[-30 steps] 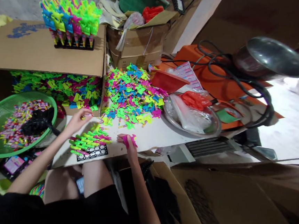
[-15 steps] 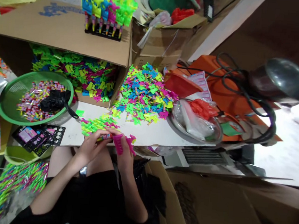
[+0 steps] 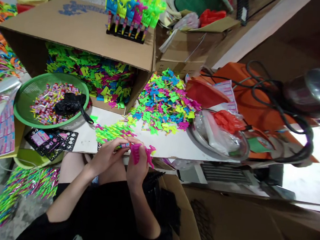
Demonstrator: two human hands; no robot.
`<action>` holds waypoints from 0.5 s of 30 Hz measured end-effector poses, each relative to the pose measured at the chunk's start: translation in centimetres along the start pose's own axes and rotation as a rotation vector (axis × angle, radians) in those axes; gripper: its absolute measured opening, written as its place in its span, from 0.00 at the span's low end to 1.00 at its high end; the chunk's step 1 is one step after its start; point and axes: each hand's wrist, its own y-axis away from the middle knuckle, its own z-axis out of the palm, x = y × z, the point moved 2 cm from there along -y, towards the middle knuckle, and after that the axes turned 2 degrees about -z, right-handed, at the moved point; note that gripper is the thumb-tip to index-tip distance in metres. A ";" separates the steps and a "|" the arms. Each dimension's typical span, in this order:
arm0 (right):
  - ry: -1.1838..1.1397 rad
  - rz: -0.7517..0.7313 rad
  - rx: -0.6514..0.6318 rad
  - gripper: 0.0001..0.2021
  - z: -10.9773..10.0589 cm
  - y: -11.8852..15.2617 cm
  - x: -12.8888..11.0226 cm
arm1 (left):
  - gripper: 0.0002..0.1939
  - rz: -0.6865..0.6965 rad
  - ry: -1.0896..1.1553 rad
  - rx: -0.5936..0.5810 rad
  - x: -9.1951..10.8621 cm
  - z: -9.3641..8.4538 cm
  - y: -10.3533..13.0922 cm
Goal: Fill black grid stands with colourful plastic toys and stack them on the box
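Observation:
Close together over the front edge of the white table (image 3: 171, 145) are both hands. My right hand (image 3: 138, 170) is closed round a magenta plastic toy piece (image 3: 135, 153), with a flat toothed part at the thumb and a figure-shaped end sticking out to the right. My left hand (image 3: 104, 158) pinches a small printed tube (image 3: 124, 145) whose end points at the magenta piece; whether the two are joined is hidden by the fingers. Just beyond my left hand lies a row of yellow-green sticks (image 3: 114, 131). A mixed heap of coloured toy pieces (image 3: 164, 101) spreads farther back.
On the left stands a green basket (image 3: 19, 107) of small tubes with a black bag on top. Black perforated trays (image 3: 68, 142) overhang the table edge. A cardboard box (image 3: 80, 31) on its side carries a rack of toys (image 3: 133, 9). Right is a metal basin (image 3: 242, 151).
The view has shifted, so everything appears farther right. Both hands keep their hold on the tube and magenta piece, with hardly any movement between them.

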 end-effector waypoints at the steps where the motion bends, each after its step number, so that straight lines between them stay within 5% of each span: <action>1: -0.008 0.009 0.005 0.17 0.0 -0.1 0.1 | 0.12 -0.002 0.007 0.000 -0.2 0.1 0.0; 11: -0.063 0.040 0.032 0.16 0.3 0.2 1.0 | 0.11 0.010 0.050 -0.014 -1.4 1.3 1.0; 15: 0.034 0.129 -0.114 0.14 0.3 1.3 2.9 | 0.13 -0.045 0.032 -0.004 -2.6 1.2 2.6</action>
